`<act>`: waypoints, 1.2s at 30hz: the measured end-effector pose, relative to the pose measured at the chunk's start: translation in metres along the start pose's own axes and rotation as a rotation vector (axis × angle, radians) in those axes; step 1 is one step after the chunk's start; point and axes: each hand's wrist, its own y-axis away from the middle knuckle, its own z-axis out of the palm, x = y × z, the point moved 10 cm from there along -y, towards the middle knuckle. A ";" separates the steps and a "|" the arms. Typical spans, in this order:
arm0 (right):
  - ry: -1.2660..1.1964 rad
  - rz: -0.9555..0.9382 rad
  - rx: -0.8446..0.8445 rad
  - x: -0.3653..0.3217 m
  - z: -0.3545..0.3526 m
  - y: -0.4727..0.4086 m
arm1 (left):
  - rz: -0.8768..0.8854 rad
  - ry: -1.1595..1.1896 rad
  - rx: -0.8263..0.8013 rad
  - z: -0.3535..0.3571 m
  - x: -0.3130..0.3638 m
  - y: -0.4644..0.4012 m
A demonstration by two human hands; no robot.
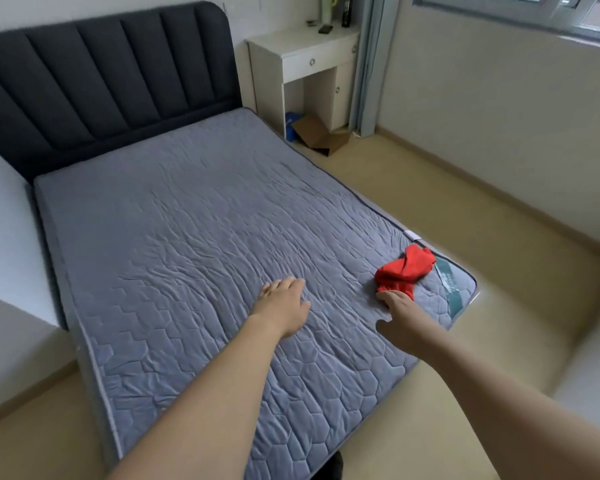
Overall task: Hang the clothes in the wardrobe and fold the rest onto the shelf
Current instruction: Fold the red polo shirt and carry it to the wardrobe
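Note:
A crumpled red garment [405, 271] lies near the right front corner of the grey quilted mattress [194, 244]. My right hand [400, 318] reaches out just below it, fingertips touching its near edge, thumb spread apart; whether it grips the cloth is unclear. My left hand [282, 306] hovers palm down over the bare mattress, fingers apart, holding nothing, about a hand's width left of the garment. No wardrobe, hanger or shelf is in view.
A dark padded headboard [108, 81] stands at the far end. A white desk [305, 67] with a cardboard box [321, 135] beneath it is at the back right, beside a curtain [369, 64]. Beige floor runs along the bed's right side.

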 end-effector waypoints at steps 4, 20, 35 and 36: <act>-0.016 0.006 0.013 0.048 -0.045 -0.049 | 0.022 0.006 -0.003 -0.020 0.050 -0.073; -0.261 0.324 -0.100 0.373 -0.071 -0.352 | -0.096 0.183 -0.213 0.114 0.211 -0.420; -1.066 0.774 -0.049 0.558 0.124 -0.538 | -0.307 -0.035 -0.276 0.401 0.191 -0.619; -1.089 0.767 -0.071 0.558 0.131 -0.544 | -0.290 -0.030 -0.257 0.405 0.186 -0.622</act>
